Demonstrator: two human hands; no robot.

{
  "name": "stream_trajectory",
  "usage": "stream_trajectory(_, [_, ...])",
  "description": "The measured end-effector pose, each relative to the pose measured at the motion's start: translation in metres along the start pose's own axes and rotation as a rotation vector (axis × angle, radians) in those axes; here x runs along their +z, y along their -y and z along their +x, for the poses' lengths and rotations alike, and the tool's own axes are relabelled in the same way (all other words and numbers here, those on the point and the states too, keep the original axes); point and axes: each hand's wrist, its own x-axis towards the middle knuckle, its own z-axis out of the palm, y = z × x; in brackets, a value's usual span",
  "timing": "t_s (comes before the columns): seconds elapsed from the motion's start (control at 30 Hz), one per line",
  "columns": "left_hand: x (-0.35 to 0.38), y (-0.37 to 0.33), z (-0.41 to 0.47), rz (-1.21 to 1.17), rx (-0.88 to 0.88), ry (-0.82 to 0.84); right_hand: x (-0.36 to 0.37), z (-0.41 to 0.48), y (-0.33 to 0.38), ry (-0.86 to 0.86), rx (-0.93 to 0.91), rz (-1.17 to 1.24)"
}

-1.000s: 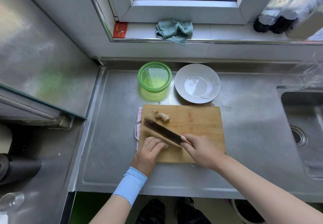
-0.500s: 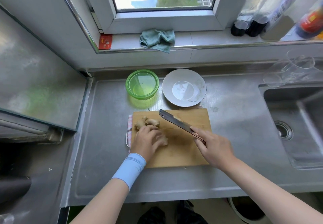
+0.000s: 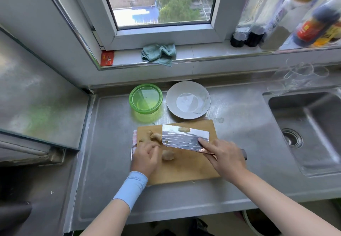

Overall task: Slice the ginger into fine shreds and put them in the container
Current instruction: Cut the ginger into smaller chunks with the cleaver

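Now the right hand (image 3: 224, 157) is gripping the cleaver (image 3: 184, 139) by its handle, forefinger lying along the blade, which is showing its broad flat side with one ginger slice (image 3: 184, 129) riding on it. That slice is likely sliding off if the blade tips further. The left hand (image 3: 145, 154) is hovering, blurred, over the cutting board (image 3: 193, 171) with fingers curled; whether it is pinching anything I cannot tell. It is sitting just beside the blade's front corner, so a hasty stroke is risking a nick. A ginger chunk (image 3: 168, 155) is lying by those fingers, with the knobbly ginger root (image 3: 156, 136) further back. No shreds are showing in the green container (image 3: 131, 101), which is standing behind the board beside a grey plate (image 3: 188, 88). Everything is sitting on a steel counter (image 3: 239, 125), with a sink (image 3: 313, 110) to the right and a window sill (image 3: 203, 53) carrying a cloth (image 3: 158, 53) and bottles (image 3: 276, 23) behind.
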Motion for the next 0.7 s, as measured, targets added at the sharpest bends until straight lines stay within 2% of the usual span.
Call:
stream_trajectory(0.07, [-0.02, -0.015, 0.016, -0.086, -0.173, -0.271, -0.004, 0.001, -0.002, -0.01, -0.038, -0.008])
stream_trajectory(0.1, [-0.027, -0.024, 0.026, -0.083, -0.148, -0.313, -0.006, 0.001, -0.002, -0.017, -0.057, -0.009])
stream_trajectory(0.13, [-0.029, -0.029, 0.038, -0.037, -0.064, -0.247, -0.006, 0.002, -0.002, -0.026, -0.082, -0.012])
stream_trajectory(0.2, [-0.023, -0.039, 0.062, 0.087, 0.085, 0.088, -0.006, 0.004, 0.0, -0.04, -0.139, -0.013])
stream_trajectory(0.27, [-0.015, -0.052, 0.077, 0.171, 0.104, 0.396, -0.006, 0.007, 0.002, -0.043, -0.194, -0.011])
stream_trajectory(0.33, [-0.009, -0.061, 0.083, 0.237, 0.086, 0.547, -0.006, 0.01, 0.006, -0.042, -0.236, -0.003])
stream_trajectory(0.43, [-0.003, -0.054, 0.092, 0.227, -0.054, 0.646, -0.008, 0.015, 0.009, -0.042, -0.269, 0.006])
stream_trajectory(0.5, [-0.002, -0.046, 0.1, 0.178, -0.107, 0.653, -0.007, 0.016, 0.008, -0.021, -0.284, 0.003])
stream_trajectory(0.63, [0.001, -0.04, 0.126, 0.013, -0.195, 0.496, -0.004, 0.014, -0.002, -0.002, -0.235, 0.022])
stream_trajectory(0.7, [0.003, -0.036, 0.137, 0.013, -0.25, 0.485, -0.008, 0.01, -0.01, -0.005, -0.158, 0.065])
